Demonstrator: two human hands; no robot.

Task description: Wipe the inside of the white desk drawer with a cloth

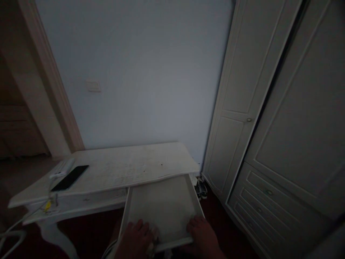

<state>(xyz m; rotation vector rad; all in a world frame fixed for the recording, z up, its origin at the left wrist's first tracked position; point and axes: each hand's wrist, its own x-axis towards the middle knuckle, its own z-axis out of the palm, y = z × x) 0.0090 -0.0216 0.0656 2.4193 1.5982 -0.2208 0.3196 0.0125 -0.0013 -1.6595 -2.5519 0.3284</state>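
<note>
A white drawer [167, 207] is pulled far out of the white table [134, 158], and nothing shows on its inner floor apart from the front edge area. My left hand [136, 239] is closed over the drawer's front left corner, fingers curled inward. Beside its fingertips is a small pale, crumpled-looking thing, too dark and blurred to name. At the front right corner, my right hand [202, 233] grips the drawer's side with its fingers bent over the rim. The undersides of both hands are hidden.
A black phone [70, 178] and a white power strip [61, 167] with a cable lie at the table's left end. A white wardrobe [231, 136] stands to the right. Dark shoes [201, 189] sit on the red floor between them. A light switch [93, 86] is on the wall.
</note>
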